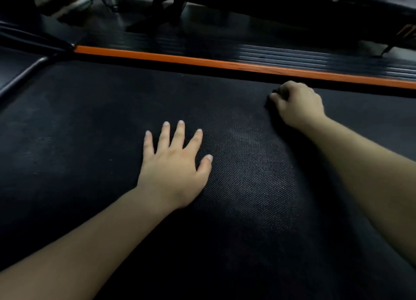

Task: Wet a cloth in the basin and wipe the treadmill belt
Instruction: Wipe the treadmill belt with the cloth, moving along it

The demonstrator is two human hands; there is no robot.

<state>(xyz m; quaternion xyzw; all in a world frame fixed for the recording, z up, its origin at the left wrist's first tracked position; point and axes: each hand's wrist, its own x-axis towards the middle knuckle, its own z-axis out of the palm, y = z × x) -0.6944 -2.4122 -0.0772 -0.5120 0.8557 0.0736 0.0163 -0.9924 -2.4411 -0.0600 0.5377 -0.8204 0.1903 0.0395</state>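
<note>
The right hand is curled round a dark cloth (barely visible against the black), pressing it onto the treadmill belt, likely to wipe. Well to its left, the left hand lies spread flat, probably bracing. Just beyond the knuckles runs an orange strip; no basin is in sight.

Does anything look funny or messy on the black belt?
Only a paler grey patch on the treadmill belt, between the flat left hand and the right hand gripping a dark cloth. Dust or wetness, I cannot tell. Nothing torn or spilled.
</note>
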